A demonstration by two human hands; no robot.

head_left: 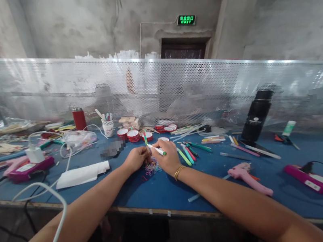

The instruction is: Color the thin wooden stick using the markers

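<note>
My left hand (pixel 138 158) is closed over the table, pinching a thin flat stick (pixel 145 138) that stands upright with green, yellow and red bands on it. From the right, my right hand (pixel 167 157) grips a white marker (pixel 158 149) with a green end, its tip close to the stick. Below the two hands lies a pile of small colourful rubber bands (pixel 153 167). Several coloured markers (pixel 187 154) rest just right of my right hand. Red-and-white round caps (pixel 133 136) sit behind the hands.
A pink glue gun (pixel 250 178) and a purple power strip (pixel 313 180) lie on the right. At left are a white paper roll (pixel 81 175), another power strip (pixel 30 169) and loose cables. A black bottle (pixel 257 116) and red thermos (pixel 79 119) stand before the perforated divider (pixel 168 87).
</note>
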